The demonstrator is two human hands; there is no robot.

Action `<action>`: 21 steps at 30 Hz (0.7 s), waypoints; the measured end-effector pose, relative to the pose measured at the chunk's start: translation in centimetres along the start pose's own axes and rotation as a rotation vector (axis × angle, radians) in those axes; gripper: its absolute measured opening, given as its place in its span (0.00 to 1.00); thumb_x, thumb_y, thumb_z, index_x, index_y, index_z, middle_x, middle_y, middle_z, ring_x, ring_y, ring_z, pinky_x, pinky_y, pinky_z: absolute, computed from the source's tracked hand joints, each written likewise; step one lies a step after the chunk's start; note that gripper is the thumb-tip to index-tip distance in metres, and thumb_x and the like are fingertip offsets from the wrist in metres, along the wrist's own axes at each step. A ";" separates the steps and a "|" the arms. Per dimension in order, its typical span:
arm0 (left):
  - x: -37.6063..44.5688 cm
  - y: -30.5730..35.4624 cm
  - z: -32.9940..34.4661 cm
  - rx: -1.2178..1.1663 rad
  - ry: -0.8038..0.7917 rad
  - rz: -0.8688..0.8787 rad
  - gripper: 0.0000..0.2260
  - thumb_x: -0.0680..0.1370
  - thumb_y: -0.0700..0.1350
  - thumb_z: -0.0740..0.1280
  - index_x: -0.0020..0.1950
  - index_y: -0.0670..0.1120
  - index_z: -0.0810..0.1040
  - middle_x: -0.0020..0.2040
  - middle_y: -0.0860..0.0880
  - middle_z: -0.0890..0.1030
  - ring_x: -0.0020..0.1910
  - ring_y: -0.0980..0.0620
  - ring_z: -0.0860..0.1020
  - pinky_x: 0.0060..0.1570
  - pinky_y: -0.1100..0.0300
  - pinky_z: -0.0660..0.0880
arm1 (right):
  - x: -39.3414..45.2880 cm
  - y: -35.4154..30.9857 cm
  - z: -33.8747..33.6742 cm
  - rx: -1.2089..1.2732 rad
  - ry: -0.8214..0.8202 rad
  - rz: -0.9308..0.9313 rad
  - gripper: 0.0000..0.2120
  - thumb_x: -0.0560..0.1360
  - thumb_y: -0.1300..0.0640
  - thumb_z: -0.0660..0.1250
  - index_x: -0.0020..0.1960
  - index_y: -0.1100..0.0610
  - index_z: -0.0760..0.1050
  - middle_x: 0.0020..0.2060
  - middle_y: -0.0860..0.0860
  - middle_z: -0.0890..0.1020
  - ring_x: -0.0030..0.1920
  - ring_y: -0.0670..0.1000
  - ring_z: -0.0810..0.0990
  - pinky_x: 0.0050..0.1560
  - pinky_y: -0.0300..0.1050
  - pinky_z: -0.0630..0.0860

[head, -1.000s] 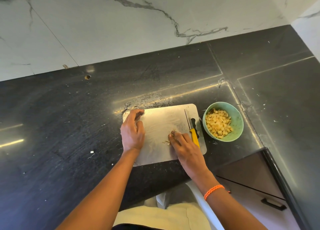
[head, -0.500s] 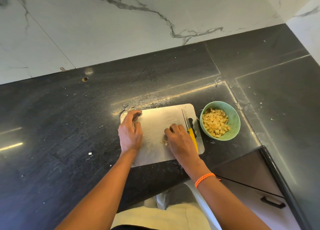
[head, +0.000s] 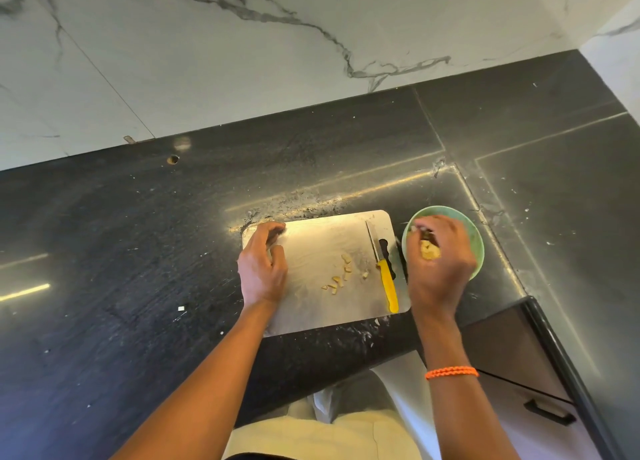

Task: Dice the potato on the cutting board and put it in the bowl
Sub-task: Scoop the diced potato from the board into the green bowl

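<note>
A pale cutting board [head: 322,245] lies on the black counter. A few small potato bits [head: 337,283] are scattered near its middle. A yellow-handled knife [head: 386,283] rests along the board's right side, blade pointing away from me. My left hand [head: 263,269] holds the board's far-left corner, fingers curled at the edge. My right hand [head: 440,269] hovers over the green bowl [head: 476,245] just right of the board, its fingers curled around diced potato pieces [head: 429,250]. That hand hides most of the bowl's inside.
The black counter [head: 138,251] stretches far to the left and behind the board, up to a marble wall [head: 242,61]. The counter's front edge runs just below the board. A dark drawer front with a handle [head: 547,414] sits at lower right.
My right hand has left the middle of the board and moved right over the bowl with potato pieces. More bits on the board are now uncovered. My left hand stays at the board's corner.
</note>
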State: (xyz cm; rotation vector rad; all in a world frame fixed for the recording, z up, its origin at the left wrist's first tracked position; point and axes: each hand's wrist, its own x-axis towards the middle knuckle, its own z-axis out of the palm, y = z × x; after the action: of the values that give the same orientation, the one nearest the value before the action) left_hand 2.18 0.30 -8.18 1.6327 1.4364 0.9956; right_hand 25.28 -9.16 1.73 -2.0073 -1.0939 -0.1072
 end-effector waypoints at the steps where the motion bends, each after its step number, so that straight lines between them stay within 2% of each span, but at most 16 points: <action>1: 0.0 0.0 0.0 0.001 0.002 0.004 0.18 0.77 0.36 0.58 0.62 0.44 0.80 0.56 0.50 0.84 0.58 0.54 0.82 0.61 0.49 0.81 | 0.1 0.9 -0.3 -0.031 0.022 0.017 0.08 0.78 0.64 0.72 0.57 0.61 0.82 0.54 0.54 0.83 0.55 0.49 0.79 0.59 0.35 0.75; 4: 0.1 -0.1 0.0 0.005 0.004 0.006 0.18 0.77 0.36 0.58 0.62 0.44 0.80 0.56 0.51 0.84 0.58 0.55 0.82 0.61 0.50 0.81 | -0.1 3.3 0.0 -0.260 -0.159 0.112 0.10 0.78 0.60 0.73 0.59 0.58 0.83 0.57 0.57 0.82 0.58 0.57 0.78 0.58 0.56 0.80; 5: 0.1 -0.3 0.0 0.002 0.006 0.006 0.18 0.77 0.36 0.58 0.62 0.45 0.80 0.56 0.51 0.84 0.58 0.55 0.83 0.61 0.50 0.81 | -0.3 3.7 0.1 -0.348 -0.184 0.122 0.10 0.78 0.59 0.73 0.59 0.57 0.83 0.57 0.57 0.83 0.58 0.59 0.78 0.57 0.60 0.81; 8: 0.1 -0.4 0.1 0.009 0.008 0.011 0.18 0.77 0.36 0.58 0.62 0.44 0.80 0.57 0.51 0.84 0.58 0.55 0.83 0.62 0.50 0.81 | -0.4 3.7 0.2 -0.398 -0.153 0.078 0.09 0.79 0.58 0.71 0.59 0.57 0.83 0.55 0.57 0.84 0.57 0.59 0.79 0.55 0.57 0.79; 11: 0.0 -0.3 0.1 0.016 0.011 0.019 0.18 0.77 0.35 0.58 0.62 0.44 0.80 0.57 0.51 0.84 0.58 0.55 0.82 0.63 0.51 0.81 | -1.1 2.8 0.9 -0.262 -0.156 0.037 0.09 0.81 0.60 0.67 0.59 0.59 0.82 0.54 0.57 0.84 0.55 0.57 0.78 0.53 0.51 0.78; 14: 0.1 -0.4 0.1 0.003 0.004 0.018 0.18 0.77 0.35 0.58 0.62 0.44 0.80 0.57 0.50 0.84 0.59 0.54 0.82 0.63 0.50 0.81 | -2.5 1.2 2.0 -0.124 -0.243 -0.090 0.07 0.80 0.63 0.68 0.57 0.61 0.81 0.50 0.55 0.82 0.52 0.53 0.78 0.52 0.38 0.73; 16: 0.1 -0.5 0.1 0.000 0.002 0.015 0.18 0.77 0.36 0.58 0.62 0.44 0.80 0.57 0.50 0.84 0.59 0.54 0.82 0.63 0.50 0.81 | -4.0 0.3 2.7 -0.088 -0.335 -0.143 0.07 0.79 0.64 0.69 0.56 0.60 0.82 0.50 0.53 0.82 0.52 0.51 0.78 0.54 0.34 0.72; 18: 0.1 -0.6 0.1 0.001 0.002 0.018 0.18 0.77 0.36 0.58 0.62 0.45 0.80 0.57 0.51 0.84 0.59 0.53 0.82 0.62 0.51 0.81 | -5.7 0.1 3.5 -0.099 -0.410 -0.092 0.07 0.79 0.62 0.70 0.57 0.58 0.82 0.53 0.52 0.82 0.55 0.49 0.79 0.56 0.36 0.77; 21: 0.1 -0.6 0.1 0.009 0.007 0.021 0.18 0.76 0.36 0.59 0.62 0.45 0.80 0.56 0.51 0.84 0.58 0.54 0.82 0.62 0.51 0.81 | -7.6 0.5 4.3 -0.175 -0.436 0.088 0.09 0.81 0.61 0.68 0.59 0.58 0.81 0.57 0.53 0.81 0.58 0.51 0.80 0.56 0.46 0.83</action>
State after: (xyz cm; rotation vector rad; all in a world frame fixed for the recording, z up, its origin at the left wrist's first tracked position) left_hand 2.05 0.48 -8.76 1.6555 1.4334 1.0091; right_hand 19.73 -11.36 -4.64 -2.2976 -1.2955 0.3052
